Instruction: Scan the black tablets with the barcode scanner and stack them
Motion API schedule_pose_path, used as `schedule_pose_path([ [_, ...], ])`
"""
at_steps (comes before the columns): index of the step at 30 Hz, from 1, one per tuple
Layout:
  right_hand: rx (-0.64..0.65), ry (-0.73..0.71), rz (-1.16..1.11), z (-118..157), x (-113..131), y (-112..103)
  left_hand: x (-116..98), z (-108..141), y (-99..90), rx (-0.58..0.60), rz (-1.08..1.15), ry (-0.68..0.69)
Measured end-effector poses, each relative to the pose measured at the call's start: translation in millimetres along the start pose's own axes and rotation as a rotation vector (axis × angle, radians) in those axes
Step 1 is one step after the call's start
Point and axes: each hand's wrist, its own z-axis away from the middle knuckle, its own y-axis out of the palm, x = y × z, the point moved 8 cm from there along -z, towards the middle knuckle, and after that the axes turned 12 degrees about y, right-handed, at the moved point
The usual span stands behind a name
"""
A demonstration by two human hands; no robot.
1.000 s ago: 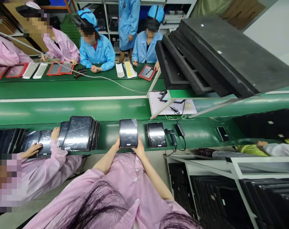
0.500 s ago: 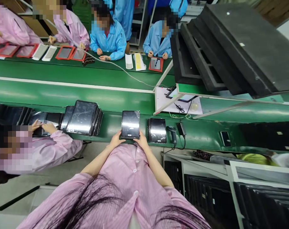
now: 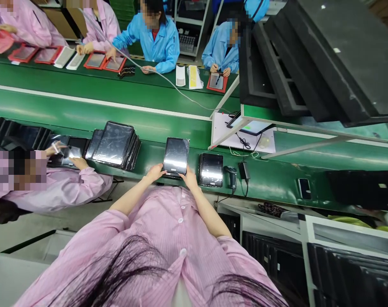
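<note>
A dark, glossy tablet point(image 3: 176, 155) is between my two hands over the green bench, its lower edge toward me. At its lower left corner, my left hand point(image 3: 156, 172) grips the edge. My right hand point(image 3: 189, 176) holds the lower right corner. Beneath the tablet, a dark edge shows near my fingers; what it belongs to is hard to make out. Just to the right lies a short stack of similar tablets point(image 3: 211, 169). A taller, uneven stack point(image 3: 114, 143) stands to the left.
Right of the short stack are a handheld scanner point(image 3: 231, 178), a black adapter point(image 3: 244, 171) and a phone point(image 3: 304, 188). Black foam trays point(image 3: 328, 64) rest on a rack at upper right. A person's sleeve point(image 3: 62, 183) is at left; several people sit across the bench.
The whole view has shifted slightly. The tablet is now tilted a little, with a dark edge showing beneath it. The person at left has spread their hands apart, with shiny film between them.
</note>
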Motion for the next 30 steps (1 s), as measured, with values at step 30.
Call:
schedule_pose_path([
  [30, -0.011, 0.054, -0.052, 11.5, -14.7, 23.3, 15.8, 12.7, 45.3, -0.150, 0.242, -0.094],
])
